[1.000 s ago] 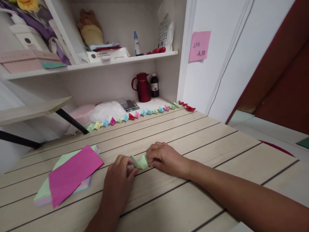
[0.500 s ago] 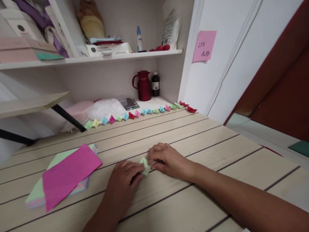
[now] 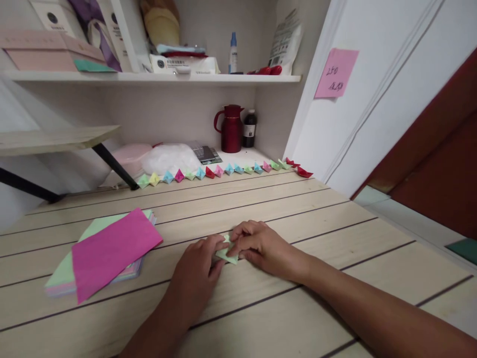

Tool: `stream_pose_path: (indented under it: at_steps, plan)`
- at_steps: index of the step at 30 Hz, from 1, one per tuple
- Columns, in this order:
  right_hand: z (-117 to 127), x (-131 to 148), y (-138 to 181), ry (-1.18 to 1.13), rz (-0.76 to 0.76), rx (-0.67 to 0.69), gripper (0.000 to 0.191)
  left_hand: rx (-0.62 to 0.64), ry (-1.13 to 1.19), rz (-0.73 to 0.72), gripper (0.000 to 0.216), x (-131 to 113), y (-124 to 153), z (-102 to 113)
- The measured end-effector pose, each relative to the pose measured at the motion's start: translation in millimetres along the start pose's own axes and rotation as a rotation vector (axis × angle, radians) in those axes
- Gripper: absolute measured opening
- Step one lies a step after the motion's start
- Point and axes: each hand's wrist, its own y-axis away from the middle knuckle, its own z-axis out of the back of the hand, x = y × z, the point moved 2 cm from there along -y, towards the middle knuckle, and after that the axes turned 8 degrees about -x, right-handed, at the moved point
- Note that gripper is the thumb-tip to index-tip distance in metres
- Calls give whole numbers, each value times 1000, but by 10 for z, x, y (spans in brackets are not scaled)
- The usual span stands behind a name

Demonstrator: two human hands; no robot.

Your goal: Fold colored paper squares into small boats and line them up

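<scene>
A small folded piece of pale green paper [image 3: 228, 254] lies on the wood-slat table [image 3: 261, 308] between my hands. My left hand [image 3: 199, 258] grips its left side, thumb below and fingers on top. From the right, my right hand [image 3: 259, 246] presses and pinches the paper with its fingertips, which cover part of it. Left of my hands rests a stack of coloured paper [image 3: 61, 271], with a loose magenta sheet [image 3: 115, 251] askew on top.
Several small folded paper boats, among them a red boat [image 3: 304, 172] and a yellow one [image 3: 154, 179], line the table's far edge. Behind them stand a red jug [image 3: 231, 130] and a dark bottle [image 3: 249, 130]. A raised wooden stand [image 3: 55, 139] with black legs is at left.
The green paper has gone from an upright, opened shape to a flatter one under my fingers. My view has shifted slightly, so the scene sits a little further right.
</scene>
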Motion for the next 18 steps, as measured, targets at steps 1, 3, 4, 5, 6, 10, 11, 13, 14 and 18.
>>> stream_pose_path:
  at_steps: [1, 3, 4, 5, 6, 10, 11, 13, 14, 18]
  plan:
    - [-8, -13, -1, 12, -9, 0, 27, -7, -9, -45, 38, -2, 5, -1]
    - [-21, -36, -5, 18, -24, 1, 23, -42, -33, -129, 37, -12, 12, 5]
    - [-24, -45, -7, 13, -27, 3, 22, -64, -52, -154, 36, -17, 13, 10]
    - [-26, -53, -9, 6, -28, 4, 22, -82, -76, -166, 34, -22, 12, 15]
    - [-26, -59, -12, -4, -25, 6, 22, -88, -104, -171, 30, -28, 10, 19]
    - [-15, -70, -30, -38, -15, 8, 19, -50, -175, -154, 15, -48, -17, 30]
    - [-12, -71, -36, -45, -16, 4, 18, -47, -170, -133, 13, -47, -27, 35]
    - [-8, -78, -49, -54, -31, -17, 20, -45, -142, -65, 12, -35, -51, 44]
    - [-6, -86, -54, -55, -47, -38, 23, -42, -125, -28, 12, -25, -64, 46]
    - [-8, -138, -64, -43, -118, -103, 19, -27, -87, 68, 12, -1, -101, 38]
